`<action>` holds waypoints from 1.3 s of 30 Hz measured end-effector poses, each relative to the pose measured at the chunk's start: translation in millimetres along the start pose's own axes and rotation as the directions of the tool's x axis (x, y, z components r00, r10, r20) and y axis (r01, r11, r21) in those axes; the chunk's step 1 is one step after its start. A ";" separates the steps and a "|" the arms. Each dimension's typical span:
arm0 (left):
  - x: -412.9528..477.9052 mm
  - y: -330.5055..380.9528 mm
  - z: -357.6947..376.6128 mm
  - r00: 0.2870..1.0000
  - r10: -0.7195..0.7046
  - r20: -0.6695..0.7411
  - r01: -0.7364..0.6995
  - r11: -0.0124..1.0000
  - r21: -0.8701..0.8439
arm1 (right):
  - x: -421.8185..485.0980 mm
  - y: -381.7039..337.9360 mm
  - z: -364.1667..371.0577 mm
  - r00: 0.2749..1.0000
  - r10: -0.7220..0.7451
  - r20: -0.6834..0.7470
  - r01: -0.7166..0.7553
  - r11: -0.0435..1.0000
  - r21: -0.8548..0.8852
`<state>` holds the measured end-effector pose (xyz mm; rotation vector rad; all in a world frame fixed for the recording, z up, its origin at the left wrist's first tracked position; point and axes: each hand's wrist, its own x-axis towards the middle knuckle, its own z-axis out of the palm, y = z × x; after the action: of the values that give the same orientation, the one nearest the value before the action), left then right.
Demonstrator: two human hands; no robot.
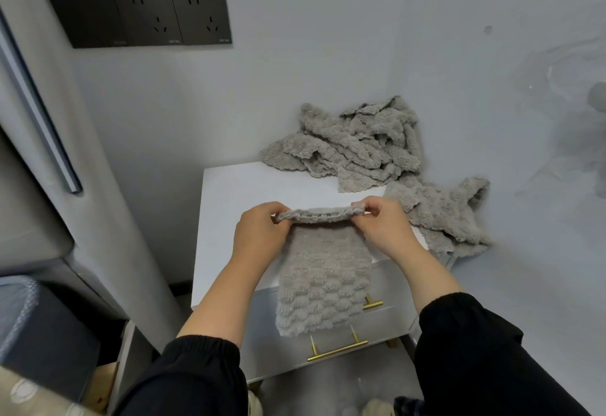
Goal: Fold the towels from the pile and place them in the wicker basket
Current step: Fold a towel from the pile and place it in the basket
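I pinch one grey towel [323,279] by its top edge, left hand [262,235] and right hand [387,232] gripping a corner each; it hangs over the bench [236,205]. The pile [360,143] waits behind, unfolded. No wicker basket in view.

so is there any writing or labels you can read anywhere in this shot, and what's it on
Nothing here can be read for certain.
Black socket panel on the wall: small pale print at the bottom edge of each of the three plates, too small and blurred to read.
Held towel, towel pile, white cabinet: no text or labels visible.
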<state>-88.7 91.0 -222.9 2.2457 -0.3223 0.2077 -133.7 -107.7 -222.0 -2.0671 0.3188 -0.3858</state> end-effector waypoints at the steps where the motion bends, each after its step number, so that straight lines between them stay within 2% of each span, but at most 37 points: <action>1: -0.4 -2.4 -0.2 1.000 0.012 0.022 -0.013 0.999 0.043 | -0.4 1.5 -0.7 1.000 -0.003 0.013 0.004 0.999 -0.032; 8: 0.8 -13.9 -6.1 0.978 0.148 0.148 -0.176 0.964 0.198 | -1.8 7.1 -9.3 0.992 -0.019 0.126 0.050 0.968 -0.247; 12: -0.9 -18.9 -2.1 0.957 0.119 0.264 -0.190 0.946 0.261 | -4.9 9.8 -8.1 0.971 -0.021 0.239 0.120 0.904 -0.411; 16: -2.8 -14.3 0.0 0.966 0.067 0.249 -0.117 0.974 0.192 | -9.2 2.7 -8.4 0.968 0.014 0.249 0.087 0.916 -0.391; 21: 0.1 -16.4 4.5 0.979 -0.037 0.200 0.020 0.996 0.087 | -5.7 8.6 -3.0 0.981 -0.009 0.191 0.077 0.933 -0.353; 26: 1.8 -18.1 3.6 0.971 -0.082 0.226 0.082 0.997 0.010 | -4.2 5.6 -4.6 0.961 0.038 0.274 0.063 0.934 -0.351; 31: 3.6 -20.2 -1.5 0.947 -0.049 0.318 0.061 0.998 -0.026 | -1.1 7.2 -13.1 0.935 0.081 0.345 0.024 0.957 -0.290; 39: 5.8 -17.5 1.1 0.949 -0.074 0.307 0.068 0.997 0.031 | -1.9 2.3 -9.8 0.919 0.112 0.378 0.003 0.957 -0.290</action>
<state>-77.9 100.0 -234.9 2.3042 -0.4053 -0.1821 -139.5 -115.7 -219.6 -2.3521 0.1962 0.1230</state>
